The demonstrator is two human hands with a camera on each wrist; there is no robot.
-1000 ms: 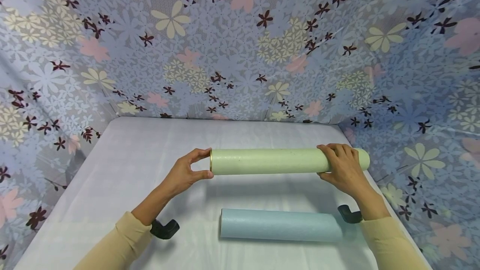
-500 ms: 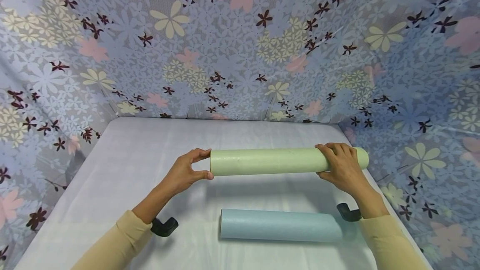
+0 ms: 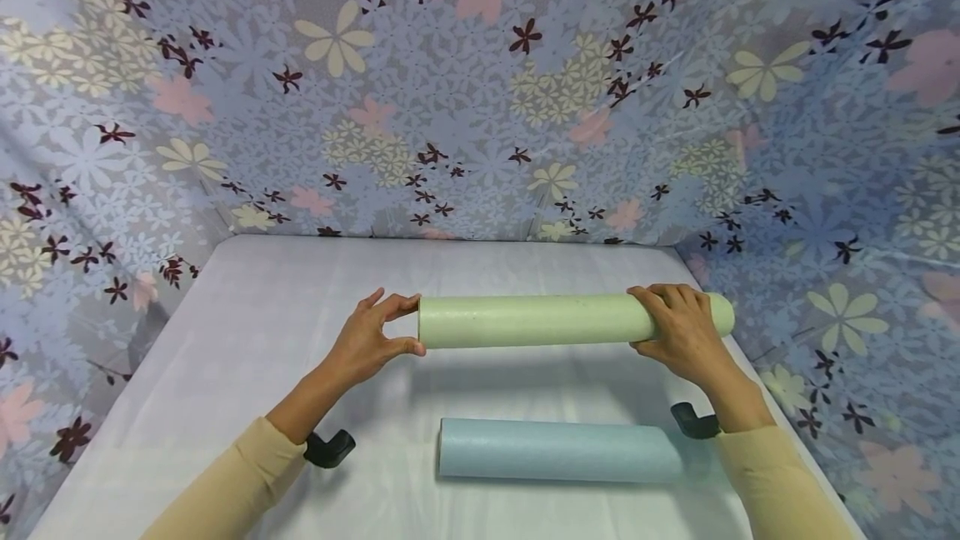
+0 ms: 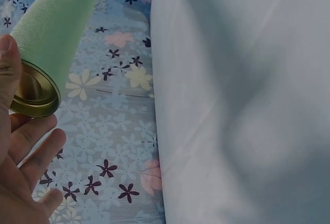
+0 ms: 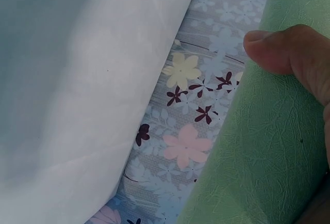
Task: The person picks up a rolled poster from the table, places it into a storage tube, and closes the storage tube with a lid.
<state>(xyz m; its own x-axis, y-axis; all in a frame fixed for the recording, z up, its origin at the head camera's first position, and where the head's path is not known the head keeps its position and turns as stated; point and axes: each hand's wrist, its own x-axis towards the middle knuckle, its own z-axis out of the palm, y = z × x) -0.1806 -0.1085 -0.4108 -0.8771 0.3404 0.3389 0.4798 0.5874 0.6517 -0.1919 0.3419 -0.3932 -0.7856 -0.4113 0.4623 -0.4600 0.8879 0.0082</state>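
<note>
A long light green tube (image 3: 525, 322) is held level above the white table, a long way across the head view. My left hand (image 3: 369, 338) pinches its left end between thumb and fingertips. In the left wrist view that end shows a gold metal cap (image 4: 36, 91), with the thumb on one side and fingers on the other. Near the other end, my right hand (image 3: 681, 332) grips the tube from above, thumb on the near side. The right wrist view shows the thumb (image 5: 278, 48) lying against the textured green surface. A pale blue tube (image 3: 558, 451) lies on the table nearer me.
The table (image 3: 315, 265) has a white cloth cover. Flower-patterned curtain fabric (image 3: 480, 107) hangs behind it and at both sides. Black curved mounts (image 3: 330, 448) sit at both wrists, and the right one is beside the blue tube's right end.
The green tube and both hands have shifted very slightly left in the head view. One left finger has lifted away from the others. The blue tube stays on the table.
</note>
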